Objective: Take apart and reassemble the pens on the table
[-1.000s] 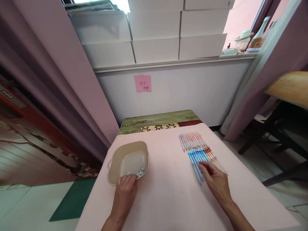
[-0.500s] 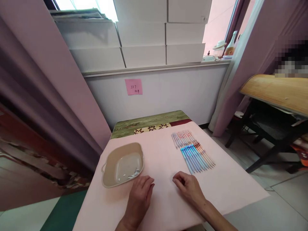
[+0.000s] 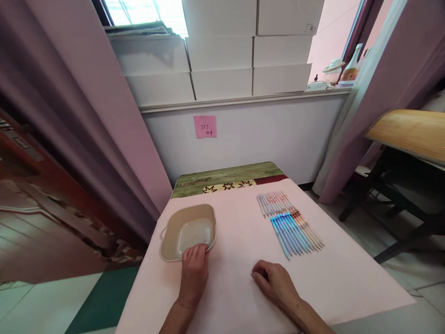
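My left hand (image 3: 195, 265) is at the near rim of a beige plastic basin (image 3: 169, 236), its fingers closed together and bent over the edge. Its fingertips are partly hidden, so whatever they pinch does not show. Most of the small whitish pieces in the basin are behind that hand. My right hand (image 3: 274, 280) rests on the pink cloth with fingers loosely curled in and nothing visible in them. Beyond it lie rows of pens: blue pens (image 3: 291, 233) and cream and brown pens (image 3: 308, 227) in front, pale grey and reddish pens (image 3: 276, 202) behind.
A pink cloth (image 3: 239, 232) covers most of the small table, whose green wood-patterned far end (image 3: 225, 174) meets the wall. A pink note (image 3: 205, 126) is stuck on the wall. A wooden table (image 3: 410, 132) stands to the right.
My left hand has moved left and forward onto the basin's near rim. My right hand stays nearly still beside the pens. The camera view has turned slightly left.
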Demonstrator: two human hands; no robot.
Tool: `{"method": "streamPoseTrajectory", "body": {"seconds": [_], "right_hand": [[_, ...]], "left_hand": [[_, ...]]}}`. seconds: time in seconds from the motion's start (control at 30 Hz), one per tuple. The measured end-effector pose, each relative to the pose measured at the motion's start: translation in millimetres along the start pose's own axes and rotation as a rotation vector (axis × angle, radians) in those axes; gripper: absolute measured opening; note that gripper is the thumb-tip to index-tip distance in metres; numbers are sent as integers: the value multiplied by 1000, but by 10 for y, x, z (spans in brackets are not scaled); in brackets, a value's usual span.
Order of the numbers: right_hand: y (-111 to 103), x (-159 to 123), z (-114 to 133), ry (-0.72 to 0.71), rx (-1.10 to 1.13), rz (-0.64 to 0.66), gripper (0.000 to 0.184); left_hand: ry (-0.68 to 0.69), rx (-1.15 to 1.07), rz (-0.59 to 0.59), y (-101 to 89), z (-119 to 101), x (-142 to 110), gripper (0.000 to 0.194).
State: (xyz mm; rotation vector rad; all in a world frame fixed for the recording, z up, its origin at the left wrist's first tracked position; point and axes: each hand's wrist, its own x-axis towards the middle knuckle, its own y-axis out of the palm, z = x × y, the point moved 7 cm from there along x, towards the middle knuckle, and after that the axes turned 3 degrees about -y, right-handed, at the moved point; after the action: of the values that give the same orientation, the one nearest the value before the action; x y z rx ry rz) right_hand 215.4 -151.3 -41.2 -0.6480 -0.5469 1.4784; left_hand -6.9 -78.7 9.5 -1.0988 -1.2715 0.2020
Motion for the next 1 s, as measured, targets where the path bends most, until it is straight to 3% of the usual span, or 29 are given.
{"method": "streamPoseTrajectory", "body": {"seconds": [0.07, 0.13, 0.2, 0.3, 0.4, 0.5, 0.6, 0.77, 1.0], "right_hand": [[-7, 22, -3, -4, 17, 15, 17], [-63, 78, 45, -17, 44, 14, 18], [-220, 177, 188, -49, 37, -48, 40], [-618, 366, 606, -144, -135, -246, 86], [-990, 524, 1116, -268, -397, -452, 94], [-1193, 643, 1400, -281, -581, -579, 92], [-1221, 716, 1439, -240, -672, -603, 95], [-1149, 707, 1340, -225, -695, -593, 97], [-1155, 650, 1376, -246, -652, -565, 91]], "left_hand": [[-4, 5, -18, -43, -53, 20, 18], [-7, -3, -37, -119, -161, 96, 34], [-22, -59, -6, -197, -304, 262, 49], [-58, -198, 121, -294, -561, 657, 69], [-92, -157, 159, -416, -777, 1087, 91], [-125, -32, 158, -470, -881, 1377, 100], [-157, 32, 181, -430, -896, 1466, 105], [-169, 88, 236, -343, -890, 1384, 111], [-155, 59, 220, -360, -930, 1380, 106]]}}
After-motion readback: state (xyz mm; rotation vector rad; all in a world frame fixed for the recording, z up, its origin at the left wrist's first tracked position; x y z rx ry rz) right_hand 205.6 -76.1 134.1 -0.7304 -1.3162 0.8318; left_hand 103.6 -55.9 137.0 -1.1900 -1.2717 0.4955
